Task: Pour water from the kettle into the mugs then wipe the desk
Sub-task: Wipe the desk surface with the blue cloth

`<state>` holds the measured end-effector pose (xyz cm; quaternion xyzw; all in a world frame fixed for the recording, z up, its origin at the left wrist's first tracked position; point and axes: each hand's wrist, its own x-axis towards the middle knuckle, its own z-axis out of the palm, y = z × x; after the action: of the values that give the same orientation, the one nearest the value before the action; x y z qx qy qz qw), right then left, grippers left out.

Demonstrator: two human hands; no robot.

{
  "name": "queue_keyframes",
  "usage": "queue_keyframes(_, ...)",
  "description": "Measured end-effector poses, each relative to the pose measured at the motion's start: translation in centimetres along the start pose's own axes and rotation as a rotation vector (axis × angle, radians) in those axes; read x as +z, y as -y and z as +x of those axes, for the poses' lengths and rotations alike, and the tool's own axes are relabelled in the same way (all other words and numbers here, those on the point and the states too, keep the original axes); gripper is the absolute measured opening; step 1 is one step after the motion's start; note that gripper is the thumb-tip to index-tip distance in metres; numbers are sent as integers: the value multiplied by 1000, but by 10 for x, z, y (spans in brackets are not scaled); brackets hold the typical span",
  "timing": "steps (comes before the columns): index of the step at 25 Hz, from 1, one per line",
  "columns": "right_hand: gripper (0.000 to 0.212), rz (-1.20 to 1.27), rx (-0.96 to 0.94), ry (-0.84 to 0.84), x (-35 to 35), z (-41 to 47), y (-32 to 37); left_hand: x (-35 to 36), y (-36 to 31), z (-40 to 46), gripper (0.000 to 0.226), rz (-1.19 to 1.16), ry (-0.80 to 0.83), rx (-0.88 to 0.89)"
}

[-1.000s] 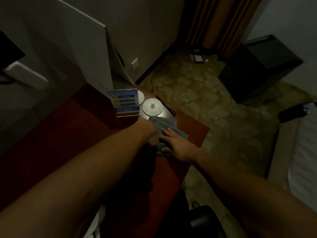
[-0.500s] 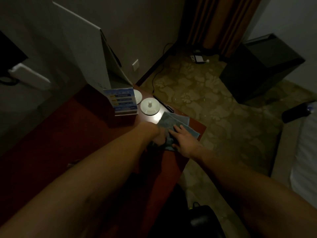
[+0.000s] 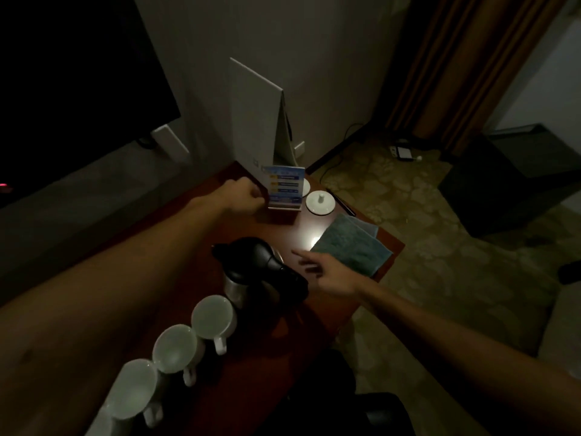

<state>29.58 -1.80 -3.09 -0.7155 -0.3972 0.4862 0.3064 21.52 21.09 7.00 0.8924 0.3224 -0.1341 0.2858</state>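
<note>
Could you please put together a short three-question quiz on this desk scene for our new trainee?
1. How many white mugs stand in a row beside the kettle?
2. True or false: the right hand is gripping the blue cloth.
3. Which lies nearest the desk's far right corner: A) kettle, B) cloth, C) mugs?

Key: 1. Three are visible. 2. False; its fingers are straight and hold nothing. 3. B.
</note>
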Motion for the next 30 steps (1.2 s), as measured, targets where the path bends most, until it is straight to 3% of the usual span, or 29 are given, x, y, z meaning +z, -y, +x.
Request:
queue_keyframes(2, 89, -62, -39, 33, 19, -12, 9, 4, 27, -20, 47, -38, -88, -72)
queue_keyframes(4, 96, -112, -81, -92, 40, -15, 17, 12, 48, -40, 63, -129, -121, -164)
queue_keyframes(7, 93, -93, -112, -285, 59, -8, 30, 26, 66, -64, 75, -216, -60, -247)
queue_keyframes(9, 86, -116, -149, -327, 57, 0, 32, 30, 66, -72, 80, -375, 12, -282)
queue_keyframes(11, 84, -183, -192, -320, 46, 6, 29, 31, 61, -76, 75, -506, 47, -304)
queue_keyframes(20, 85, -330, -219, -241, -1, 46, 15, 45, 61, -53, 59, -616, 13, -374)
queue_keyframes(22, 81, -346, -184, -217, -11, 54, 18, 51, 67, -48, 73, -723, 9, -399)
queue_keyframes(26, 67, -225, -188, -175, -26, 65, 24, 68, 70, -42, 126, -831, 22, -336)
queue_keyframes(30, 68, -226, -240, -175, -32, 83, 27, 86, 76, -35, 143, -791, -11, -363)
